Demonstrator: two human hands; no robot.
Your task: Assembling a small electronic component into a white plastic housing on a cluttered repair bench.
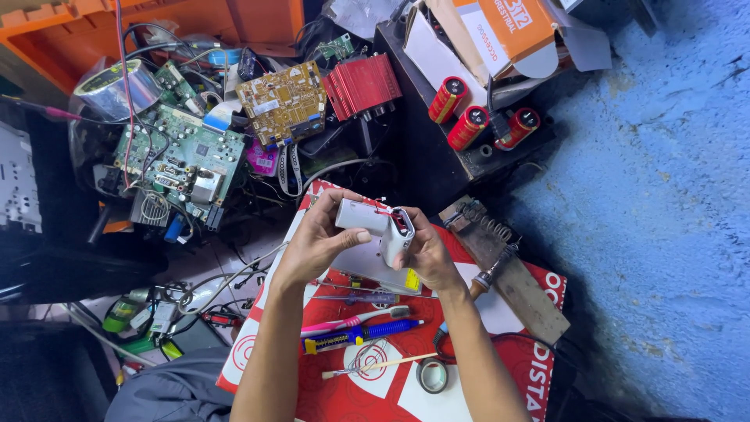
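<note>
Both my hands hold a small grey L-shaped plastic device [378, 223] with a red opening at its end. My left hand [319, 238] grips its left part, thumb laid along the front. My right hand [426, 252] cups the right, bent end from behind. They hover above a red and white printed board [525, 367] that serves as a work surface. Below my wrists lie a pink toothbrush [355, 320], a blue and yellow tool [355, 336], a thin screwdriver [359, 298] and a thin stick [383, 364].
A green circuit board [178, 160], a yellow circuit board [283, 101], a red finned heat sink [361, 84] and a tape roll [117, 87] crowd the upper left. Three red capacitors [469, 117] stand on a dark box. A soldering iron on a wooden stand [500, 258] lies right; blue floor beyond.
</note>
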